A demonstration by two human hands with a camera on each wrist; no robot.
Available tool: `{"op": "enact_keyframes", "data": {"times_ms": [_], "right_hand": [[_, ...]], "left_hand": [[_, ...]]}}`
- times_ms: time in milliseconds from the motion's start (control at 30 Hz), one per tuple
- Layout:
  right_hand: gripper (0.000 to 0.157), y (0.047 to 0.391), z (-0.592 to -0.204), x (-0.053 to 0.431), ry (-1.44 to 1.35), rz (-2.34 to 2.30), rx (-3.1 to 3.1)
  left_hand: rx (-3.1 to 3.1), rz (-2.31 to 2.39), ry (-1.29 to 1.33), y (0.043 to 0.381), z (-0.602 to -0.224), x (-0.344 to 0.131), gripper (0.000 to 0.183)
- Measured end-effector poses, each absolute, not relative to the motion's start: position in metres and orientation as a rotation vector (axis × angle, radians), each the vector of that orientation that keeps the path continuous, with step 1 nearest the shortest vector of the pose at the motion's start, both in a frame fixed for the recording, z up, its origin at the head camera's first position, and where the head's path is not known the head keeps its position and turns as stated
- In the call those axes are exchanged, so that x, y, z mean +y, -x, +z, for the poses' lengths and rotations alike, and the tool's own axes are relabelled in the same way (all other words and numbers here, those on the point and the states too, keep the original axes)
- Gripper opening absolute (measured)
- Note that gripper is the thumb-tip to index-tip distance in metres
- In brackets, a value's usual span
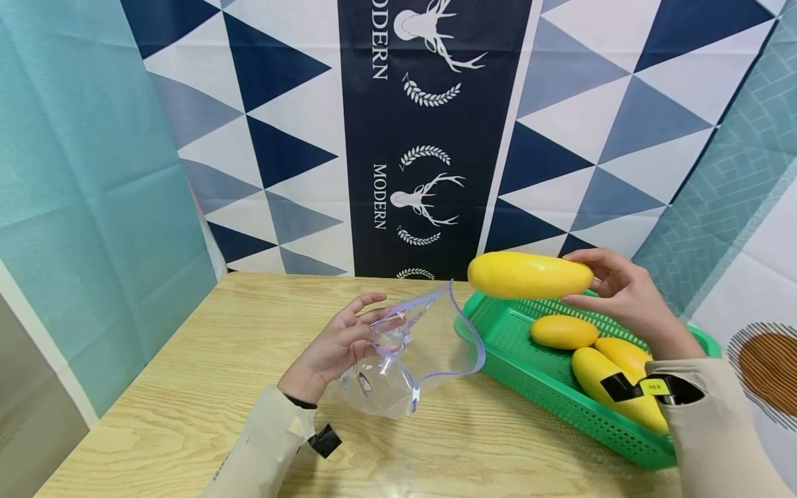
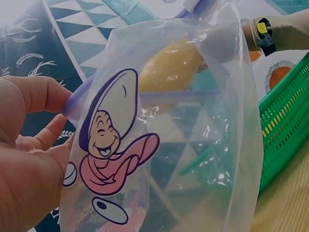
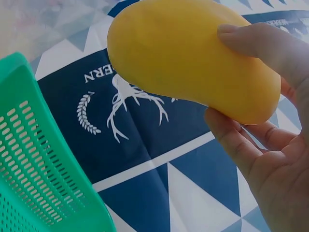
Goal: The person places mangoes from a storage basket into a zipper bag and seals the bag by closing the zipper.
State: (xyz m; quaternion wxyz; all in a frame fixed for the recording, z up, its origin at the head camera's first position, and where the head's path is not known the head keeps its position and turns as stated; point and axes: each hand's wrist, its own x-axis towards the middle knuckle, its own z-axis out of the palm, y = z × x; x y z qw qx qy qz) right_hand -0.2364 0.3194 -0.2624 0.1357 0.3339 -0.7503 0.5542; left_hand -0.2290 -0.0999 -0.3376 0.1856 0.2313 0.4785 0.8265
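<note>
My right hand (image 1: 625,294) grips a yellow mango (image 1: 529,275) by one end, thumb on one side and fingers on the other. It holds the fruit above the green basket (image 1: 573,415), pointing left. My left hand (image 1: 342,339) pinches a clear zip bag (image 1: 445,339) with a purple rim by its edge. The bag's mouth gapes toward the mango. In the left wrist view, a printed oyster cartoon (image 2: 108,150) shows on the bag, and the mango shows blurred through the plastic. The right wrist view shows the thumb (image 3: 231,36) pressed against the mango's skin.
Several more mangoes (image 1: 563,332) lie in the basket at the right. A wooden table (image 1: 205,346) spreads under both hands. Behind it hangs a patterned cloth (image 1: 292,138) with triangles and deer heads. A pale teal curtain (image 1: 93,173) borders the left side.
</note>
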Motion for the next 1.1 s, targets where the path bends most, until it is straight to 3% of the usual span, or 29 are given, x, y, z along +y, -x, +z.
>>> {"op": "enact_keyframes", "data": {"times_ms": [267, 1100], "right_hand": [[0.060, 0.236, -0.264, 0.313, -1.228, 1.708, -1.998], [0.059, 0.224, -0.273, 0.299, -1.406, 1.728, -1.932]], "left_hand": [[1.348, 2.329, -0.650, 0.229, -0.338, -0.099, 0.044], [1.387, 2.318, -0.599, 0.229, -0.337, -0.098, 0.053]]}}
